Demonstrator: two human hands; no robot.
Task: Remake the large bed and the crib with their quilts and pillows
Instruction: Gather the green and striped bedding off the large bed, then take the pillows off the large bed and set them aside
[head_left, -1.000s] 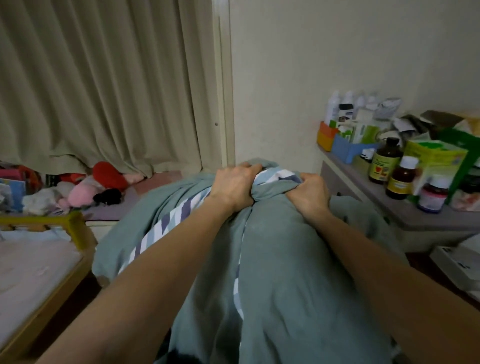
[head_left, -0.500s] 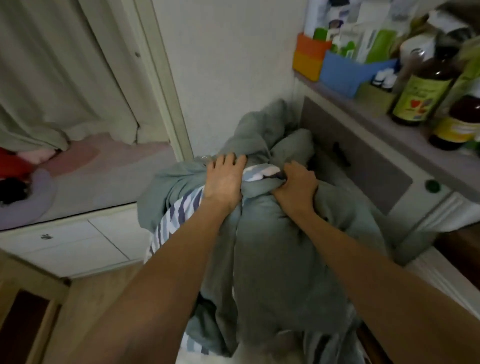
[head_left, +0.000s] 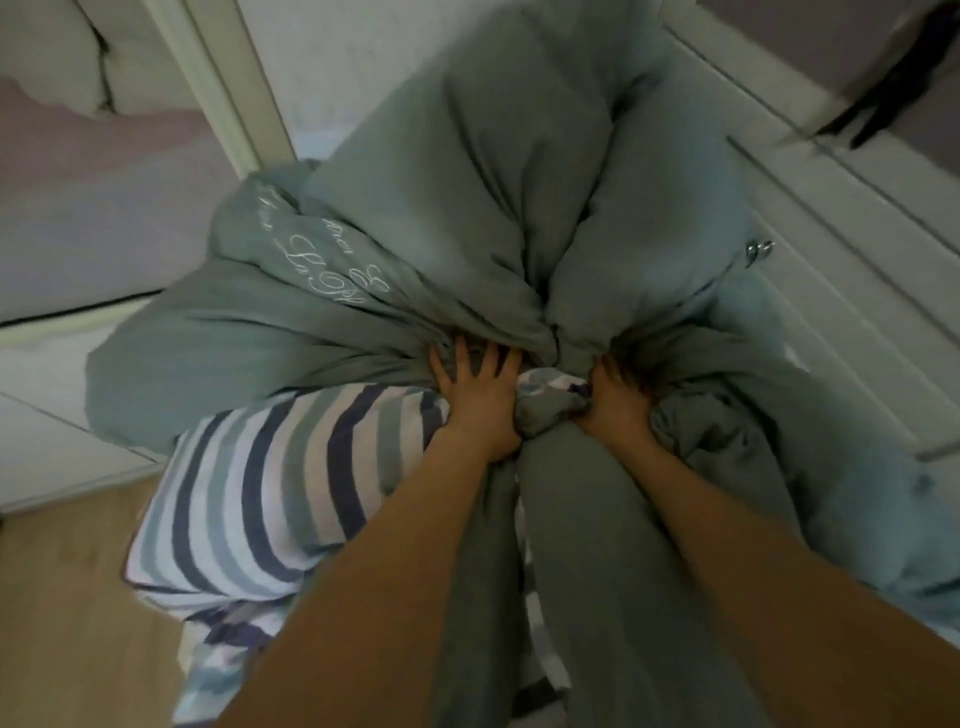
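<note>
Left hand (head_left: 480, 397) and right hand (head_left: 618, 400) both grip bunched green quilt (head_left: 467, 218); striped side (head_left: 270, 483) shows left of the hands.

Two bare forearms rise from the bottom edge of the frame and converge toward its centre, the left one from the lower middle, the right one from the lower right corner. The left hand (head_left: 480, 397) sits just left of centre, back of the hand facing the camera, its fingers (head_left: 464, 358) spread and dug forward into the bunched grey-green fabric quilt (head_left: 467, 208), with the fingertips buried in the folds. The right hand (head_left: 618, 397) lies just right of centre, near the left and apart from it, knuckles up, its fingers curled into a gathered wad of the same cloth. Both wrists are roughly straight, in line with the forearms.
</note>
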